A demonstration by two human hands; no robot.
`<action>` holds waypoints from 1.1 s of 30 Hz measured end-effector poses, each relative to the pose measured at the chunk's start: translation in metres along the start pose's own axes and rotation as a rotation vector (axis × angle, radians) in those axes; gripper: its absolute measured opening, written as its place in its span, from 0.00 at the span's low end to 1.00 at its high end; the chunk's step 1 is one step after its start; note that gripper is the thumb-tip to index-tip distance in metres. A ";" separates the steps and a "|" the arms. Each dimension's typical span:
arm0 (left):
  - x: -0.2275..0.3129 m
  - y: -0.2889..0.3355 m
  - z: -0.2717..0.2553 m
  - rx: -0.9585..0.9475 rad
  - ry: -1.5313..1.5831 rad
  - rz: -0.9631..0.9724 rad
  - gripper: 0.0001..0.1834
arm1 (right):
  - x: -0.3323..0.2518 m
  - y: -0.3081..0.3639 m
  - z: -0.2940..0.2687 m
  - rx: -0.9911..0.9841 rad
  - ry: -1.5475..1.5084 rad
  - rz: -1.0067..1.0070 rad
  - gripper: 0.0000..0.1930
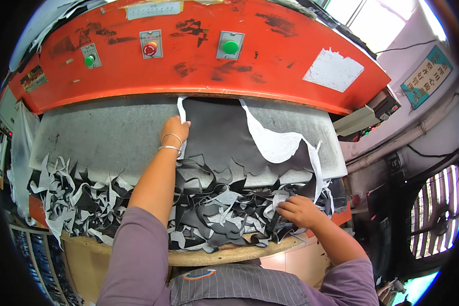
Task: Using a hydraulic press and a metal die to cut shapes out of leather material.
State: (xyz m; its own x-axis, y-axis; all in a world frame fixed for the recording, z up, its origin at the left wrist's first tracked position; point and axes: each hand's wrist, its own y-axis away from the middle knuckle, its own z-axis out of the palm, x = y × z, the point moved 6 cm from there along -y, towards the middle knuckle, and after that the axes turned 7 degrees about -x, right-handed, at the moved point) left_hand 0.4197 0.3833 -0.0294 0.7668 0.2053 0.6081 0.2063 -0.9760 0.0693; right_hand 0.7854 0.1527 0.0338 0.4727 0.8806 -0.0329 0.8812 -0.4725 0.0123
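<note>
"Gripping what, that left hand (176,131)?"

"It looks closed on the white strip (181,106); the charcoal sheet (214,122) lies just to its right."

"And the right hand (299,210)?"

"Fingers curled over pale offcuts (279,198) in the near scrap heap (204,229); I can't tell how firm the hold is. From there, the sheet is far and left, so the left hand is nearer."

"Its long axis?"

"Unclear: its far end is hidden beneath the red press beam (188,66)."
</note>
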 end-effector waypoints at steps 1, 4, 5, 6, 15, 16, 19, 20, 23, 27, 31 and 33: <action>0.000 0.005 -0.007 0.073 0.020 -0.017 0.19 | -0.004 0.005 -0.011 -0.019 -0.001 0.001 0.13; 0.014 0.026 -0.014 0.187 -0.081 0.069 0.25 | -0.006 0.009 -0.038 0.007 0.010 0.148 0.13; 0.025 0.042 -0.023 0.389 -0.198 0.256 0.26 | 0.001 0.004 -0.047 0.120 -0.060 0.260 0.13; 0.026 0.050 -0.026 0.385 -0.193 0.256 0.26 | 0.010 0.001 -0.057 0.229 -0.128 0.374 0.12; 0.035 0.162 0.036 -0.244 -0.378 0.777 0.24 | 0.128 -0.132 0.001 0.011 -0.802 0.996 0.09; 0.032 0.167 0.034 -0.241 -0.378 0.782 0.24 | 0.135 -0.142 0.005 0.016 -0.799 0.998 0.09; 0.023 0.179 0.026 -0.248 -0.368 0.775 0.25 | 0.156 -0.160 0.018 -0.034 -0.757 0.978 0.09; 0.021 0.183 0.023 -0.259 -0.356 0.774 0.25 | 0.162 -0.162 0.020 -0.047 -0.729 0.973 0.09; 0.013 0.188 0.019 -0.289 -0.358 0.757 0.25 | 0.175 -0.174 0.022 -0.096 -0.635 0.903 0.08; 0.008 0.190 0.018 -0.293 -0.360 0.752 0.25 | 0.178 -0.186 0.035 -0.166 -0.449 0.718 0.08; 0.012 0.193 0.020 -0.333 -0.321 0.704 0.24 | 0.182 -0.179 0.038 -0.184 -0.466 0.715 0.09; 0.024 0.194 0.014 -0.346 -0.280 0.686 0.23 | 0.182 -0.172 0.033 -0.169 -0.570 0.780 0.10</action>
State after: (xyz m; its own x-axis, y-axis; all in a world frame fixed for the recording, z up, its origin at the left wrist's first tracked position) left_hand 0.4868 0.1995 -0.0127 0.7872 -0.4799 0.3874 -0.5281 -0.8489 0.0214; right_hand 0.7198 0.3929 -0.0074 0.8887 0.1534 -0.4321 0.3326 -0.8644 0.3771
